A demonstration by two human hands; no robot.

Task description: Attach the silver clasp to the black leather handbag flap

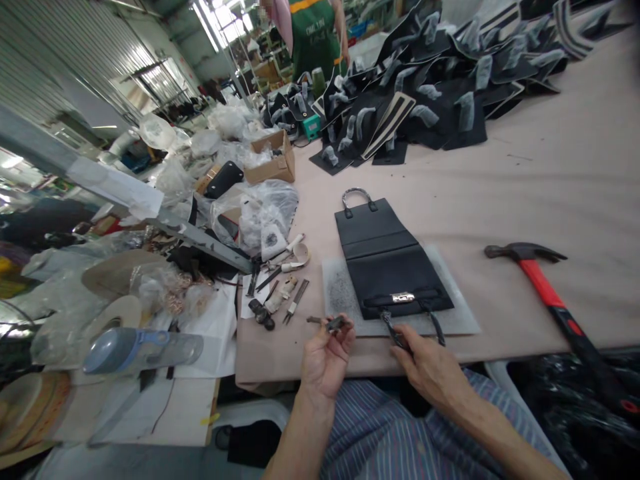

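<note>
A black leather bag piece (387, 257) with a metal ring handle at its far end and a silver clasp (403, 297) near its front edge lies flat on a grey mat (460, 317). My left hand (325, 360) is raised at the table's front edge, its fingertips pinched on a small dark metal part (334, 324). To the right of it, my right hand (430, 363) grips the bag's dark strap (393, 330), which hangs over the front edge.
A red-handled hammer (550, 293) lies at the right. Small hand tools (280, 293), plastic bags and a cardboard box (273, 160) crowd the left. A heap of black bag pieces (430, 93) fills the far side, where a person in a green apron (313, 33) stands.
</note>
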